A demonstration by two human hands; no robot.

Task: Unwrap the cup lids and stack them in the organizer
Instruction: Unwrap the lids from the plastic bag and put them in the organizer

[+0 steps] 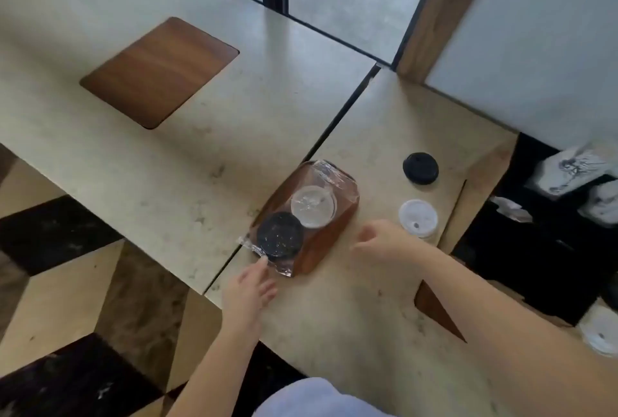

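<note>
While the left hand reaches with straight fingers to the plastic wrap at lower centre, two wrapped lid stacks sit in the wooden organizer — light, slippery, best pinched at the loose film. Further right, the right hand hovers loosely curled, holding nothing.

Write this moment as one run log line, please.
left hand: touching plastic wrap | right hand: free, beside wooden organizer | black lids, clear lids: wrapped
</note>
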